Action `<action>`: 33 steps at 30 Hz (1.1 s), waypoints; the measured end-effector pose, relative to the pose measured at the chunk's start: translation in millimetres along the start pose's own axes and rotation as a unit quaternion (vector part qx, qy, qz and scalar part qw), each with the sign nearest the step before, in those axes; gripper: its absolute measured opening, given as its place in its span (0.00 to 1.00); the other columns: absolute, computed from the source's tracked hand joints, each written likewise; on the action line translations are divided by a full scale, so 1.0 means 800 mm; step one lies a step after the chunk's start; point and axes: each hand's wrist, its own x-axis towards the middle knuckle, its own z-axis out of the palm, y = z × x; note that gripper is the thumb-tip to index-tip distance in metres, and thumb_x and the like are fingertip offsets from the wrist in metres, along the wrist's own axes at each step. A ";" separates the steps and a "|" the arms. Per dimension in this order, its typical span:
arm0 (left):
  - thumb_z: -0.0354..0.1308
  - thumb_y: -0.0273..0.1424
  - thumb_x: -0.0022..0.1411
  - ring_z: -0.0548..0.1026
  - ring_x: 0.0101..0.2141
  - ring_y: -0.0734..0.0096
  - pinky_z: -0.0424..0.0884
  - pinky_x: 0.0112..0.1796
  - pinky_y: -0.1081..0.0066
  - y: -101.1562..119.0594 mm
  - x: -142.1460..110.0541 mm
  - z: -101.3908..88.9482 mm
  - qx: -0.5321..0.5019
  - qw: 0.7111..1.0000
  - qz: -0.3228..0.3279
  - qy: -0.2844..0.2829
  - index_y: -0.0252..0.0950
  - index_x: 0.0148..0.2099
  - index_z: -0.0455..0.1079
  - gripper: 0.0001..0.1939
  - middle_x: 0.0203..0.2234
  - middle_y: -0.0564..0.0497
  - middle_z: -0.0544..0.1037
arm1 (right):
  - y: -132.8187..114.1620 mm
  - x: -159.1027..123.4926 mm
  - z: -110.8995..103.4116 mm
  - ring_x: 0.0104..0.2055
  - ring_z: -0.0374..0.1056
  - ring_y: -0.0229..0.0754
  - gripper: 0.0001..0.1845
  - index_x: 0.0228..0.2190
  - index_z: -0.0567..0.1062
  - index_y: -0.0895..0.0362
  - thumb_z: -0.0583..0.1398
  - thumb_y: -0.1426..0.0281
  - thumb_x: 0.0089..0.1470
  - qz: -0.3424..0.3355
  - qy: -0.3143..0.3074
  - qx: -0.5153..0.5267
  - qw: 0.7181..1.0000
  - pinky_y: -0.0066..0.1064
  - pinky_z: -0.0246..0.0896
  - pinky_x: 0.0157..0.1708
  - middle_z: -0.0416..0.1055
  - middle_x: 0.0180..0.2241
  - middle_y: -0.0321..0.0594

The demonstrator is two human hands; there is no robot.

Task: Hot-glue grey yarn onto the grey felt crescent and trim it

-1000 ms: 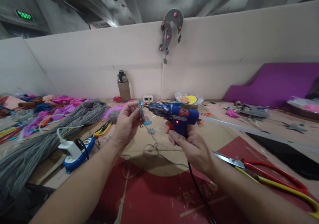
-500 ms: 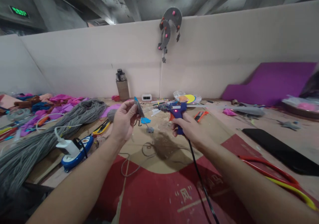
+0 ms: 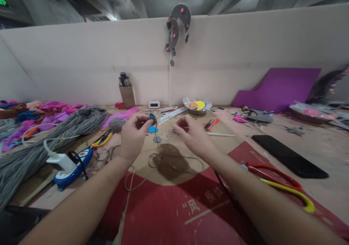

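My left hand (image 3: 135,134) pinches a small flat blue-and-grey piece (image 3: 153,117) between thumb and fingers. A grey cord hangs from this piece to a small grey lump (image 3: 157,139) just above or on the cardboard. To the right, my right hand (image 3: 189,130) is raised with curled fingers smeared by motion. Whether anything thin is between those fingers is unclear, but no glue gun shows in them. A black cable (image 3: 222,183) runs beside my right forearm. Loose grey cord (image 3: 152,161) curls on the cardboard below. A blue cutout (image 3: 153,129) lies behind the left fingers.
Large scissors (image 3: 286,192) and a black phone (image 3: 289,156) lie at right. An orange cutter (image 3: 211,124) sits past my right hand. Grey yarn (image 3: 68,132), a yellow cutter (image 3: 103,138) and a blue power strip (image 3: 75,168) occupy the left. A bottle (image 3: 126,92) stands at the wall.
The blue glue gun has left my right hand and is out of sight. That hand has moved slightly left, nearer my left hand, which keeps hold of the blue-and-grey piece.
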 end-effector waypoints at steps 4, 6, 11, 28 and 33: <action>0.67 0.30 0.54 0.74 0.30 0.71 0.68 0.32 0.73 0.007 -0.011 0.005 0.054 0.998 0.040 -0.008 0.37 0.36 0.77 0.06 0.31 0.50 0.79 | -0.030 -0.018 0.041 0.40 0.72 0.40 0.19 0.38 0.60 0.53 0.64 0.63 0.50 0.046 -0.058 0.338 0.938 0.36 0.66 0.43 0.73 0.36 0.38; 0.67 0.29 0.54 0.75 0.31 0.70 0.69 0.32 0.73 0.011 -0.015 0.008 0.039 0.998 0.036 -0.021 0.37 0.36 0.78 0.06 0.31 0.50 0.80 | -0.036 -0.023 0.046 0.33 0.71 0.37 0.22 0.40 0.58 0.52 0.65 0.65 0.49 0.069 -0.091 0.419 0.901 0.35 0.68 0.39 0.70 0.30 0.30; 0.68 0.30 0.53 0.75 0.27 0.72 0.72 0.28 0.74 0.015 -0.014 0.013 -0.034 0.998 -0.021 -0.042 0.34 0.36 0.76 0.07 0.28 0.50 0.79 | -0.032 -0.027 0.038 0.18 0.52 0.29 0.14 0.38 0.62 0.52 0.61 0.62 0.53 0.088 -0.080 0.444 0.888 0.24 0.58 0.21 0.58 0.22 0.23; 0.69 0.35 0.52 0.77 0.28 0.70 0.75 0.30 0.71 0.010 -0.019 0.022 -0.148 0.966 -0.159 -0.144 0.31 0.36 0.74 0.14 0.28 0.48 0.79 | -0.031 -0.021 0.009 0.21 0.49 0.32 0.06 0.32 0.77 0.56 0.63 0.67 0.54 -0.010 0.087 0.208 0.974 0.28 0.45 0.22 0.53 0.17 0.26; 0.70 0.35 0.52 0.77 0.27 0.70 0.74 0.30 0.70 0.012 -0.019 0.022 -0.173 0.960 -0.165 -0.144 0.32 0.35 0.74 0.13 0.27 0.48 0.79 | -0.025 -0.021 0.012 0.34 0.70 0.38 0.04 0.32 0.79 0.55 0.63 0.69 0.54 -0.046 0.074 0.228 0.970 0.31 0.64 0.36 0.77 0.33 0.38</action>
